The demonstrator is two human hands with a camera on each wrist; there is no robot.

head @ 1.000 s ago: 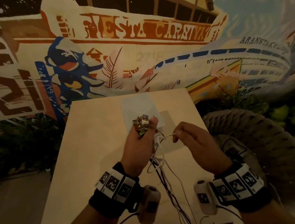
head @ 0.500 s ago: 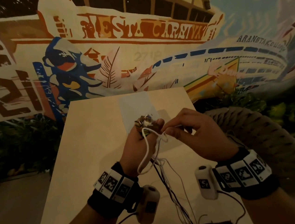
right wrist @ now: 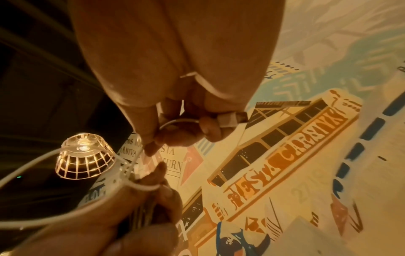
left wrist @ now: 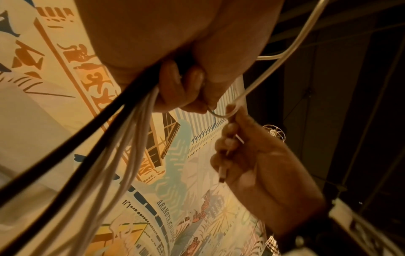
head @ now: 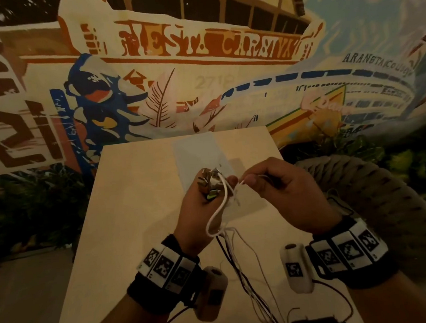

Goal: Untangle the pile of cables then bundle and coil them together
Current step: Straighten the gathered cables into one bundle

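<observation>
My left hand (head: 205, 208) grips a bundle of thin white and black cables (head: 237, 259), held above the table. Their metal plugs (head: 209, 181) stick out above its fist. The loose strands hang down toward me, seen as a fan of cables (left wrist: 122, 131) in the left wrist view. A thicker white cable (head: 219, 207) loops over the left hand. My right hand (head: 281, 194) pinches that white cable's end right beside the left thumb. The white connector (right wrist: 230, 119) of the same cable lies held in its curled fingers.
A light wooden table (head: 125, 236) lies under both hands, with a pale sheet (head: 195, 152) at its far end. A woven round chair (head: 391, 210) stands close on the right. A painted mural wall (head: 199, 72) is behind the table. A caged lamp (right wrist: 84, 155) hangs overhead.
My right hand moved left from apart to right beside the left thumb, carrying the white cable end. The white cable now forms a loop over the left hand.
</observation>
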